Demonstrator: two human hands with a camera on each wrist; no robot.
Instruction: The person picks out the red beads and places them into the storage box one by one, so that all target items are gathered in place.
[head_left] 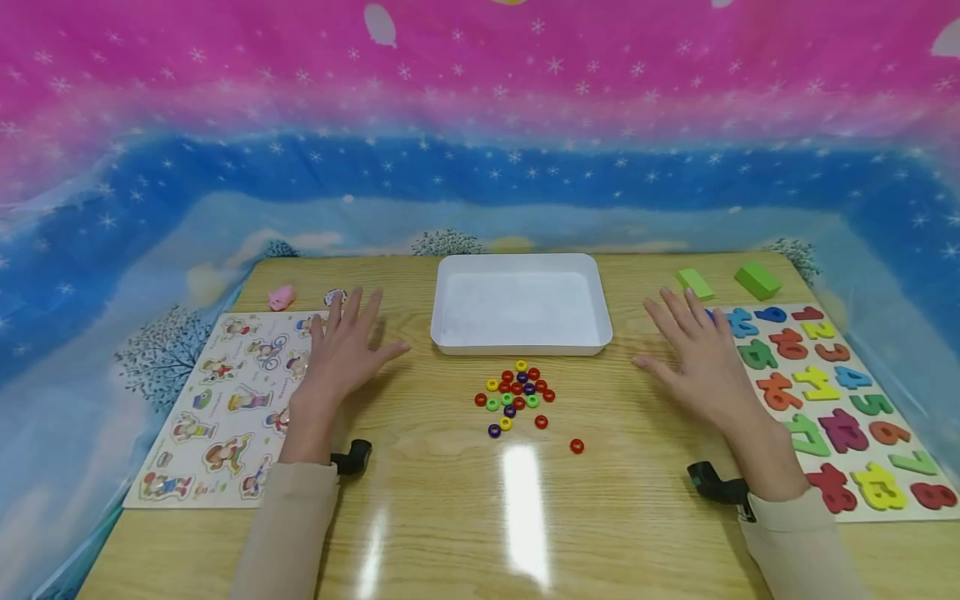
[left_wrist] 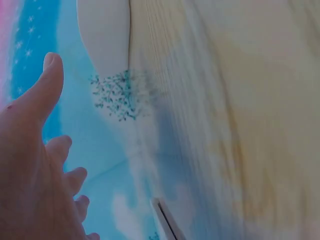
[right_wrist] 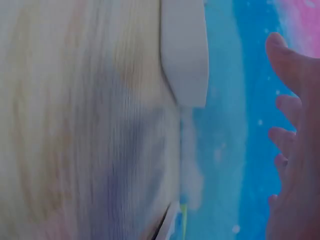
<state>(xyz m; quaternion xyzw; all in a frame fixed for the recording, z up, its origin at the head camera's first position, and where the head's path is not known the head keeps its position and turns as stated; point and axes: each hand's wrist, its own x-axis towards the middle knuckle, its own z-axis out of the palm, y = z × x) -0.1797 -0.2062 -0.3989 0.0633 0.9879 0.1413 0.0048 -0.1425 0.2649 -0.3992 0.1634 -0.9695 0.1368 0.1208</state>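
My left hand [head_left: 343,358] hovers with spread fingers over the right edge of a picture puzzle board [head_left: 217,383], holding nothing. Likewise spread, my right hand [head_left: 697,367] hangs by the left edge of a number puzzle board [head_left: 817,400], nothing in it. Between the hands a white tray [head_left: 522,304] lies on the table. In front of it several small rings [head_left: 517,388] in red, yellow, green and purple are scattered, one red ring [head_left: 577,447] apart toward the front. The left wrist view shows the left hand [left_wrist: 35,160] beside the tray's end; the right wrist view shows the right hand [right_wrist: 297,150].
A pink pig toy [head_left: 282,297] and a small spotted toy [head_left: 335,297] sit behind the picture board. Two green blocks, one flat [head_left: 695,283] and one thicker [head_left: 758,281], lie at the back right. A patterned cloth [head_left: 480,183] rises behind the wooden table [head_left: 420,500].
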